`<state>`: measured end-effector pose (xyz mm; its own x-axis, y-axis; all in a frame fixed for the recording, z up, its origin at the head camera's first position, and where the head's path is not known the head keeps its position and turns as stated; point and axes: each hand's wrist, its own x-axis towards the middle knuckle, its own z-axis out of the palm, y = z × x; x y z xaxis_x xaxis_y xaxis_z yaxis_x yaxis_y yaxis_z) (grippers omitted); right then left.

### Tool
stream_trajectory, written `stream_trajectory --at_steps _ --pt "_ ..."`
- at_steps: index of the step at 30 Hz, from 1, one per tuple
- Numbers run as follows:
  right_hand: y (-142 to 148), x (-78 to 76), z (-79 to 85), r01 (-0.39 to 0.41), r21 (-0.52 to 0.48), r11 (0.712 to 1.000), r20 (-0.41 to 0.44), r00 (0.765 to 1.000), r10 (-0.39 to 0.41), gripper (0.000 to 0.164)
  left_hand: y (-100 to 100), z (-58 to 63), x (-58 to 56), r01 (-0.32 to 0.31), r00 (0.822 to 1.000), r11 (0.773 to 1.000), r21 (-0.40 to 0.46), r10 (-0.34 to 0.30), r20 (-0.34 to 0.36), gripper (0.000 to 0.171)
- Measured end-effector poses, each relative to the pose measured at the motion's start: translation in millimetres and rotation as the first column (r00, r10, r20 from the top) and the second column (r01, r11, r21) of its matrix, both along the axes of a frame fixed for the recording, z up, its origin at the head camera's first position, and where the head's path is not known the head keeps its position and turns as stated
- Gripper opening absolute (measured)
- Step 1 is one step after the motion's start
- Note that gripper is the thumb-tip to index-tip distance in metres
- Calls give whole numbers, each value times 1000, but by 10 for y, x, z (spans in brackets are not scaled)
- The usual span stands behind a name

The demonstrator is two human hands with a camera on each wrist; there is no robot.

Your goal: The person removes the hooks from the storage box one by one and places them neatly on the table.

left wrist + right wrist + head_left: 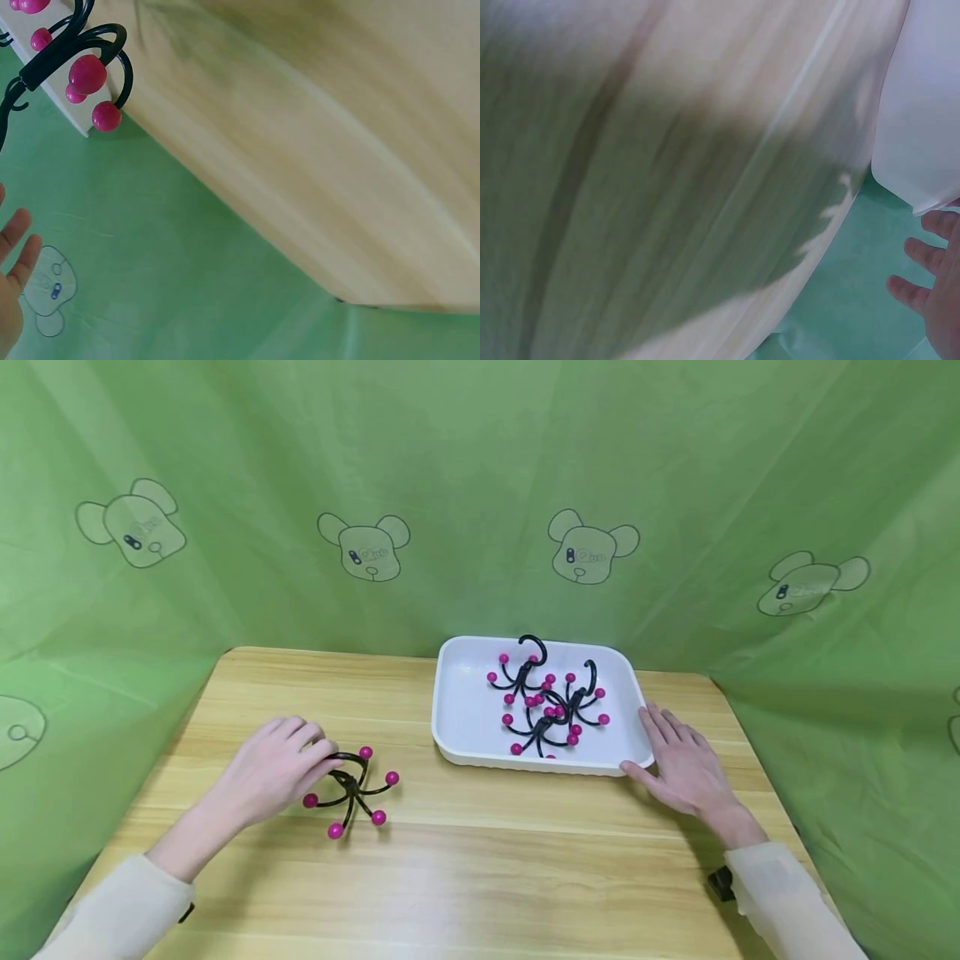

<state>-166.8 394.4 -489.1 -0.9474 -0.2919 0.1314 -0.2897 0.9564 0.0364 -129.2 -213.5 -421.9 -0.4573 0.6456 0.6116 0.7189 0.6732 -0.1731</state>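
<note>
In the head view, my left hand [277, 768] pinches the curved handle of a black head massager [351, 787] with pink ball tips. It is over the left part of the table, its prongs spread downward. The left wrist view shows the massager [45, 64] at the upper left, beside a few of my fingers. A white tray [468, 755] at the back holds three more such massagers [522, 673], their prongs crossing. My right hand [686, 768] rests against the tray's front right corner, fingers fairly straight along its side and thumb at the front.
A light wooden table [480, 860] carries the tray near its back edge. Green cloth [465, 460] with printed bear heads hangs behind and at both sides of the table.
</note>
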Motion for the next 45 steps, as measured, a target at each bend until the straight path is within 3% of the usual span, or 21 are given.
stream_trajectory --at_steps 10,15,26,40,45 --pt "13 3 -30 -11 -2 1000 -18 1000 11 100 -11 -238 96 22 999 1000 4 -22 34 55" --pt "20 6 -31 -9 -5 1000 -18 1000 8 100 42 -298 117 40 998 999 8 -40 41 50" --pt "5 10 -30 -5 -6 1000 -10 1000 5 100 172 -324 130 77 997 997 26 -77 8 50" --pt "1 6 -31 -6 -9 1000 -18 1000 6 100 228 -336 134 85 995 995 45 -87 49 54" --pt "4 -5 -34 -5 -9 1000 -17 1000 5 101 234 -235 126 92 989 993 77 -100 109 62"
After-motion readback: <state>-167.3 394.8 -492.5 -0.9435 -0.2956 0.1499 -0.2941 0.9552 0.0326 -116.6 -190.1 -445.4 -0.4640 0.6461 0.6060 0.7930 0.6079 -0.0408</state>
